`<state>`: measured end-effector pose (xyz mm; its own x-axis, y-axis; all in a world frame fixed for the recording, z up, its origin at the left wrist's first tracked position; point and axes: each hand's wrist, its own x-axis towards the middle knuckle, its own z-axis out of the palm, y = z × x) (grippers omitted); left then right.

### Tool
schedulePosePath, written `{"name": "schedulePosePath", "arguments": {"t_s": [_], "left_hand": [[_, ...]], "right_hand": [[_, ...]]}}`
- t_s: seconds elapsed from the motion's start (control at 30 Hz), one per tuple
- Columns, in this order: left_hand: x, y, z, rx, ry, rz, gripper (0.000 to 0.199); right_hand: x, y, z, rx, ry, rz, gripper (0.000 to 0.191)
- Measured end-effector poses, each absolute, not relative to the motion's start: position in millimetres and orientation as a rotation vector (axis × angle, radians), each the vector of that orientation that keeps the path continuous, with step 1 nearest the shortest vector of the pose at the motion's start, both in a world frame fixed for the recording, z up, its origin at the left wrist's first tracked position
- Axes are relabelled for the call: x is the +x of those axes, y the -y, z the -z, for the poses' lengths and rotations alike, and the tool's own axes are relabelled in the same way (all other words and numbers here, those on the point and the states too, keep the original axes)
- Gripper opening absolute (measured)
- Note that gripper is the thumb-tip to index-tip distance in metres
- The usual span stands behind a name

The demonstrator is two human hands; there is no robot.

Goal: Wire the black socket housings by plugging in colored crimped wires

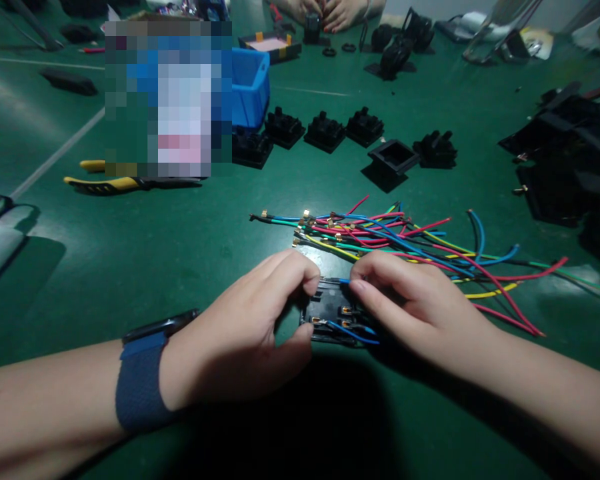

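Panel (pixel 330 300): between our hands, at the desk (pixel 205 247)
Left hand (pixel 245 317): gripping its edge
Right hand (pixel 413 300): pinching a blue wire (pixel 345 281)
Slip risk: we tug crooked, the wire could pop out

On a worktable (pixel 220 267), a panel (pixel 329 300) sits between a person's left hand (pixel 275 317) and right hand (pixel 410 300), with a wire (pixel 345 281) at the right fingertips and loose wires (pixel 395 233) strewn behind and to the right. Pliers (pixel 111 185) lie at left, small modules (pixel 325 131) stand farther back before a bin (pixel 251 87), and larger parts (pixel 550 193) occupy the far right.
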<state>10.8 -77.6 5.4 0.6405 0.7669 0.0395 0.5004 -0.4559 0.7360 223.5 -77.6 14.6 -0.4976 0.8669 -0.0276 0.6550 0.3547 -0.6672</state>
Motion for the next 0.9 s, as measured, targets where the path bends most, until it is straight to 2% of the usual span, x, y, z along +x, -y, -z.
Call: {"name": "schedulePosePath", "arguments": {"t_s": [0.17, 0.9], "left_hand": [[10.7, 76.9, -3.7, 2.149, -0.975, -0.495, 0.026], [11.0, 75.5, -8.9, 2.167, -0.998, -0.451, 0.028]], "right_hand": [[223.8, 79.0, -14.6, -1.343, 2.299, -0.891, 0.006], [223.2, 77.3, -13.5, -1.34, 2.359, -0.866, 0.01]]}}
